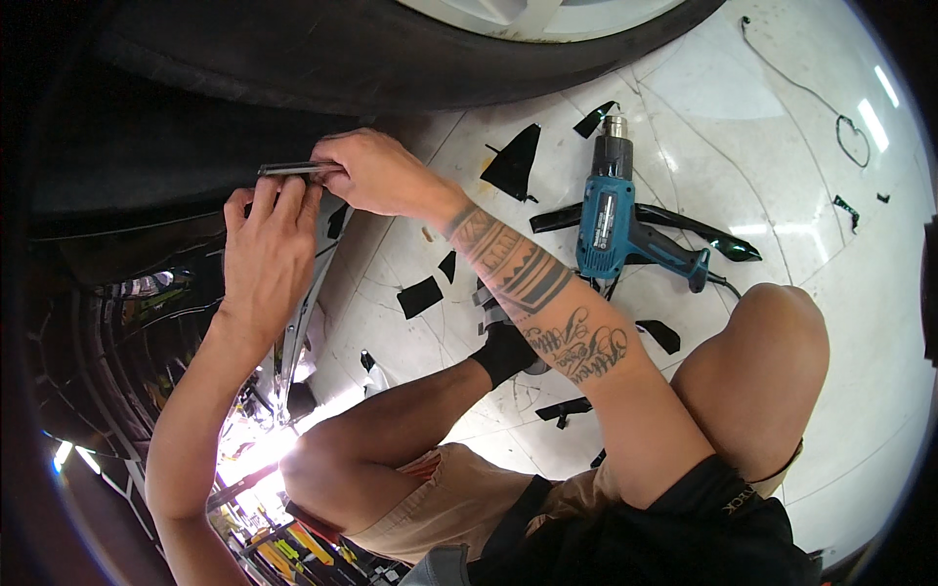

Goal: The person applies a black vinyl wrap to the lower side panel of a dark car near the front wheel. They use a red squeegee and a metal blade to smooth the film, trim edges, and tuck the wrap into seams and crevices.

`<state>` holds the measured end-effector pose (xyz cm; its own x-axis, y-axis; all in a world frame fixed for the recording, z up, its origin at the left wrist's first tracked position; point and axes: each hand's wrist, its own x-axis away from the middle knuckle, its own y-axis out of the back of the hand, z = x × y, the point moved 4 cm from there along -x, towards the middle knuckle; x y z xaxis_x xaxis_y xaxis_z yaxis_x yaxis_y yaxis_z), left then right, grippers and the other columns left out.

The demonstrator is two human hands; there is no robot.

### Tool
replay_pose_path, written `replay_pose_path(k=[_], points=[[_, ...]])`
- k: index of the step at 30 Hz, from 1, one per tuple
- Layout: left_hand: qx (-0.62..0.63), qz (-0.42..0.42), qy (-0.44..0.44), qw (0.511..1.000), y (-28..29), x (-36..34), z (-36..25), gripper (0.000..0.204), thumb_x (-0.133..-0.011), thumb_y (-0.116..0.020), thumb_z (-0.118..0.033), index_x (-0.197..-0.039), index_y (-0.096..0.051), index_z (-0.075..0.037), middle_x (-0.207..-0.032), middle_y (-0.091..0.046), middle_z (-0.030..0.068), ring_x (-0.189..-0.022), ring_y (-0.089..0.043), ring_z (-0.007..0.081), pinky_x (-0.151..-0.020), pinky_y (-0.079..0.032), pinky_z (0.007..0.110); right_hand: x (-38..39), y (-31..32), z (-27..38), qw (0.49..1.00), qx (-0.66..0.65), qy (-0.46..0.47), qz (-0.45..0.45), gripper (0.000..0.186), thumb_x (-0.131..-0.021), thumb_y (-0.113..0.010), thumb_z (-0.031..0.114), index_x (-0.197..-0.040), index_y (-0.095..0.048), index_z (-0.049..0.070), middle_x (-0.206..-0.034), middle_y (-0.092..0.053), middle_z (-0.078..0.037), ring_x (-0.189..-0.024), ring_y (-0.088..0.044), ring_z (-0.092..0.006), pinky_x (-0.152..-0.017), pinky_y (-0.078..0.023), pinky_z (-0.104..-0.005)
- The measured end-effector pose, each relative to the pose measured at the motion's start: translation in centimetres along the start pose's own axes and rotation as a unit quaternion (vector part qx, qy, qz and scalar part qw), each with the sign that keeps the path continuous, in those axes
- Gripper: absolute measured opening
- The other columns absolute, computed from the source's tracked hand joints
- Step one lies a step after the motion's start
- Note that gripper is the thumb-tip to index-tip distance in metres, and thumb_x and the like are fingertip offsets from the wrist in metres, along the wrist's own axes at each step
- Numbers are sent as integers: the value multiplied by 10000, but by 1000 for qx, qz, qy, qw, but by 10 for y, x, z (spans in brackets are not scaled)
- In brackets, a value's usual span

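Observation:
My right hand [376,171] is closed around a slim metal utility knife [283,169], which points left along the edge of the dark wheel arch. Just below the knife, my left hand [269,234] presses its bent, slightly parted fingers on the glossy black car panel [127,293]. Its fingertips are partly hidden at the panel's edge, and I see nothing held in them. Above both hands curves the black tire [586,68] with its silver wheel.
A teal heat gun [606,210] lies on the white tiled floor [791,322] to the right, its nozzle toward the tire. Around it are scattered black film scraps [515,163]. A thin looped cord [796,83] lies at the far right. My bent knees flank the workspace.

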<state>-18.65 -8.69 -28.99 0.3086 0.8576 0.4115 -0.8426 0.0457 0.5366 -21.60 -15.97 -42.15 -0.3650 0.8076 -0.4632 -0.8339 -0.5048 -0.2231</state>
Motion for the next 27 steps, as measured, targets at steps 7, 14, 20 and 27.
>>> replay_pose_path(k=[7,14,20,27], points=[[31,54,36,997,14,-31,11,279,-769,-628,-55,-1016,-741,-120,-968,-618,61,-979,-552,244,-810,-443,385,16,11,-5,996,-27,-49,-71,154,-824,-645,99,-942,-641,1,-818,-662,-182,-740,-642,-325,-672,-488,-385],[113,163,67,978,19,-45,31,245,-812,-623,-58,-1024,-742,-90,-1051,-669,144,-1026,-613,350,-885,-474,470,41,35,-15,992,-32,-118,8,275,-862,-609,103,-1132,-619,59,-812,-650,-79,-680,-564,-187,-626,-458,-332],[284,192,108,933,4,-67,49,188,-868,-586,-60,-978,-735,-26,-995,-699,151,-1015,-640,321,-886,-494,369,54,94,6,983,3,-173,59,343,-948,-504,106,-1266,-631,121,-674,-557,-40,-550,-445,-121,-484,-384,-319],[243,322,35,914,-18,-89,55,203,-830,-666,-178,-955,-720,-27,-872,-708,132,-817,-669,273,-766,-495,368,57,87,-7,981,18,-190,31,295,-911,-569,94,-1188,-666,66,-820,-644,-106,-668,-569,-216,-633,-462,-343]])
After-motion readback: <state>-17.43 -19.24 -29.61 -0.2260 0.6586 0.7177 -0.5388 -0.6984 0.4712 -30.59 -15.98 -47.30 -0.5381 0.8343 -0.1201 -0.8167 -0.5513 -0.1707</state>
